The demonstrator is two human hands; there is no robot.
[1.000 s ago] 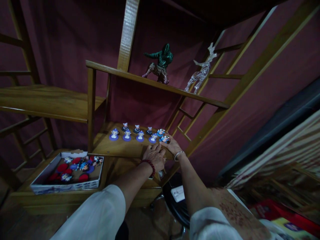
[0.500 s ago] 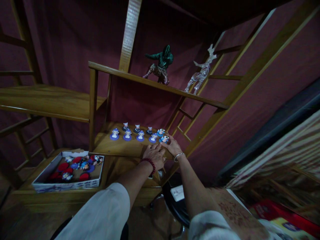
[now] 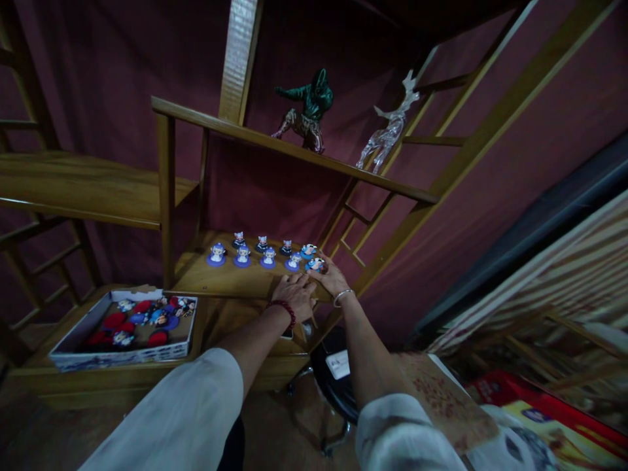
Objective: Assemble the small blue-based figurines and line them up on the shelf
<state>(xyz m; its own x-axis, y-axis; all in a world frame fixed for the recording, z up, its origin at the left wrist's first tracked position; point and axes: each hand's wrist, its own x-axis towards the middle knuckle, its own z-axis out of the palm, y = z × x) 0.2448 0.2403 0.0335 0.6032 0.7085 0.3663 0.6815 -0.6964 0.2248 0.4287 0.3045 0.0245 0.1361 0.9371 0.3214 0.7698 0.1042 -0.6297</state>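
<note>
Small figurines stand in two rows on the wooden shelf [image 3: 235, 282]. In front are several purple-based figurines [image 3: 242, 256], with dark-based cat-like figurines [image 3: 261, 244] behind them. My right hand [image 3: 331, 277] reaches the right end of the front row, its thumb and fingers closed around a blue-based figurine [image 3: 314, 264], partly covered by the fingers. Just behind that one stands another blue-based figurine [image 3: 308, 250]. My left hand [image 3: 294, 292] rests on the shelf's front edge, fingers stretched out below the purple figurines, holding nothing.
An open box [image 3: 189, 335] of jumbled figurines sits at lower left. On the upper shelf [image 3: 235, 133] are a green crouching statue [image 3: 311, 108] and a clear deer statue [image 3: 387, 131]. Below stands a black stool [image 3: 328, 386] carrying a white object. A slanted post [image 3: 397, 258] borders the right.
The whole scene has shifted a little up and left in view. Both hands keep nearly the same places at the shelf, my right hand still at the blue-based figurine.
</note>
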